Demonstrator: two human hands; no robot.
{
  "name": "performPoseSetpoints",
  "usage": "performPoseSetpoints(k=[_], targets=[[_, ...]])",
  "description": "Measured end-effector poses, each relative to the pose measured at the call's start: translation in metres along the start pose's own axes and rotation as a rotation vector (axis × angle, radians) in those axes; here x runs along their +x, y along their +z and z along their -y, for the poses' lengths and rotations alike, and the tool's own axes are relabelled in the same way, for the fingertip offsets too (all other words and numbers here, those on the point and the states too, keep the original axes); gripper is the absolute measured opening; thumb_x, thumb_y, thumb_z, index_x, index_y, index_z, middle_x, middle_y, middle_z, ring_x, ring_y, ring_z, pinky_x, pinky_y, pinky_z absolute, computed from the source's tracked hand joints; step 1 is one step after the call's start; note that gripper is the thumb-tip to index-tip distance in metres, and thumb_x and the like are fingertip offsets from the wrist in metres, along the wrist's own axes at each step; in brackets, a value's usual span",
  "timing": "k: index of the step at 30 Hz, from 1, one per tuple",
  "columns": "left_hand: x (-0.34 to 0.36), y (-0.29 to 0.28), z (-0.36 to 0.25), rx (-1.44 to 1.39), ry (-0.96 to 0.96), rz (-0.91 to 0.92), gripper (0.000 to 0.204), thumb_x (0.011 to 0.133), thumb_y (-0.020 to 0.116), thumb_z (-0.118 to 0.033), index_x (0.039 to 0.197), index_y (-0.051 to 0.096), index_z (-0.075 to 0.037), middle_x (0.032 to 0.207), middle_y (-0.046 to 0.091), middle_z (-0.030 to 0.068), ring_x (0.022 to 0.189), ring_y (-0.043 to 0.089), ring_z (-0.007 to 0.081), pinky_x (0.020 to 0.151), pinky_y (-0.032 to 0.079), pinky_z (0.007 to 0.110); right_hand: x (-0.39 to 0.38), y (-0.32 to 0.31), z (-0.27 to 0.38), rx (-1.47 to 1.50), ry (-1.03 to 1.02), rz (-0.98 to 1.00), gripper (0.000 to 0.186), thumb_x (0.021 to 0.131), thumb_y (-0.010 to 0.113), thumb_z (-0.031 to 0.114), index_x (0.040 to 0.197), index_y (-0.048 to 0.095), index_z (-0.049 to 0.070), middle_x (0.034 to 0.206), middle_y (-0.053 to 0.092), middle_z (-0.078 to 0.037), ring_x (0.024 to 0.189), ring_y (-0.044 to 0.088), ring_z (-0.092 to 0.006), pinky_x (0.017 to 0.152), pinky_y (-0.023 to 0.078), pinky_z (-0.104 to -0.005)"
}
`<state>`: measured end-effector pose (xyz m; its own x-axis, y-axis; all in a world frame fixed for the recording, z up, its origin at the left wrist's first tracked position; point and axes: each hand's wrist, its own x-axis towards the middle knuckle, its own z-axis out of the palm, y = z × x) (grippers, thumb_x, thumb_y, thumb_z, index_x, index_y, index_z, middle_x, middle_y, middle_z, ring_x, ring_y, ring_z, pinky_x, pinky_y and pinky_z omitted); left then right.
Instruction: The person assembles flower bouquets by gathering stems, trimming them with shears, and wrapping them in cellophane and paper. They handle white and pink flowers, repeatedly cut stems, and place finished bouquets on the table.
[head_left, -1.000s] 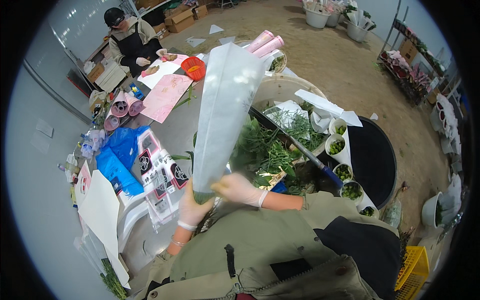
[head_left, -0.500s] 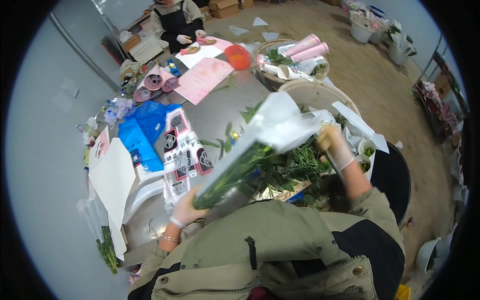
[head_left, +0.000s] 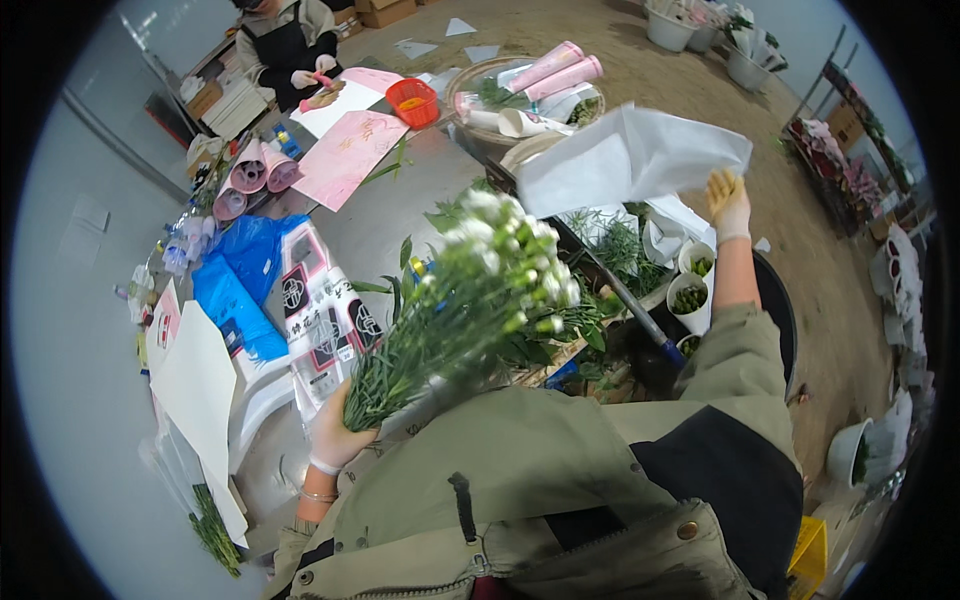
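Observation:
A bunch of white-budded flowers, perhaps carnations [head_left: 490, 265], slants up to the right across the work table. My left hand [head_left: 338, 435], in a pale glove, is closed around the lower green stems, and the flower heads are bare of wrapping. Over the bins at the right hangs a crumpled white wrapping sheet [head_left: 630, 160], blurred at its edges. Just under its right end is my right hand [head_left: 729, 205], gloved with yellowish fingertips. Its fingers point up and look stretched out; whether they still touch the sheet is hard to see.
A blue plastic bag [head_left: 240, 290] and printed wrapping film [head_left: 325, 310] lie on the metal table [head_left: 370, 230]. Pink paper [head_left: 350, 158] and a red basket [head_left: 413, 103] are farther off. A co-worker [head_left: 285, 50] stands at the far end. Wrapped bundles fill a round bin [head_left: 600, 105].
The white sheet has come off the flowers and moved up and right with my right hand. The flower heads are now exposed; my left hand still grips the stems.

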<state>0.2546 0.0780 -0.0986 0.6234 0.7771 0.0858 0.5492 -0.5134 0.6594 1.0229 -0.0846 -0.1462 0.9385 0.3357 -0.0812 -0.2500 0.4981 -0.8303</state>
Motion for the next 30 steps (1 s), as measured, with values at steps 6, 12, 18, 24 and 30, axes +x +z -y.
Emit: performPoseSetpoints(k=[6, 12, 18, 24, 30], targets=[[0.016, 0.004, -0.009, -0.430, -0.065, -0.141, 0.070, 0.068, 0.078, -0.008, 0.131, 0.048, 0.002, 0.119, 0.063, 0.0126, 0.107, 0.061, 0.0213, 0.096, 0.046, 0.033, -0.133, 0.050, -0.089, -0.560, 0.180, 0.240, 0.036, 0.092, 0.057, 0.035, 0.119, 0.062, 0.011, 0.094, 0.069, -0.004, 0.078, 0.060, -0.0103, 0.065, 0.044, -0.0240], [0.074, 0.010, -0.058, -0.788, 0.012, -0.376, 0.059, 0.072, 0.075, 0.004, 0.125, 0.050, 0.001, 0.114, 0.064, 0.0099, 0.100, 0.063, 0.0179, 0.087, 0.052, 0.032, -0.304, 0.176, -0.111, -0.579, 0.098, 1.175, 0.056, 0.092, 0.059, 0.029, 0.141, 0.044, 0.005, 0.126, 0.061, -0.013, 0.121, 0.054, -0.0218, 0.103, 0.042, -0.0339], [0.084, 0.000, -0.079, -1.025, 0.231, -0.326, 0.046, 0.081, 0.066, 0.002, 0.126, 0.054, -0.002, 0.118, 0.062, 0.0064, 0.105, 0.061, 0.0178, 0.092, 0.051, 0.033, -0.408, 0.239, -0.135, -0.193, 0.224, 1.509, 0.100, 0.081, 0.078, 0.027, 0.154, 0.014, 0.002, 0.145, 0.043, -0.017, 0.134, 0.043, -0.0253, 0.109, 0.033, -0.0334], [0.053, -0.042, -0.070, -1.324, 0.314, -0.407, 0.073, 0.088, 0.063, -0.054, 0.141, 0.044, -0.007, 0.142, 0.049, 0.0129, 0.124, 0.052, 0.0288, 0.106, 0.044, 0.047, -0.421, 0.238, -0.119, -0.610, -0.411, 1.487, 0.101, 0.077, 0.081, 0.033, 0.151, 0.020, 0.000, 0.137, 0.049, -0.020, 0.125, 0.051, -0.0326, 0.103, 0.041, -0.0336], [0.052, -0.022, -0.072, -1.640, 0.093, -0.668, 0.037, 0.096, 0.060, -0.031, 0.123, 0.058, -0.006, 0.114, 0.065, 0.0086, 0.104, 0.063, 0.0232, 0.095, 0.053, 0.042, -0.449, 0.256, -0.090, -0.513, -0.487, 1.363, 0.082, 0.079, 0.077, 0.029, 0.145, 0.035, 0.005, 0.124, 0.056, -0.020, 0.109, 0.058, -0.0373, 0.091, 0.047, -0.0381]])
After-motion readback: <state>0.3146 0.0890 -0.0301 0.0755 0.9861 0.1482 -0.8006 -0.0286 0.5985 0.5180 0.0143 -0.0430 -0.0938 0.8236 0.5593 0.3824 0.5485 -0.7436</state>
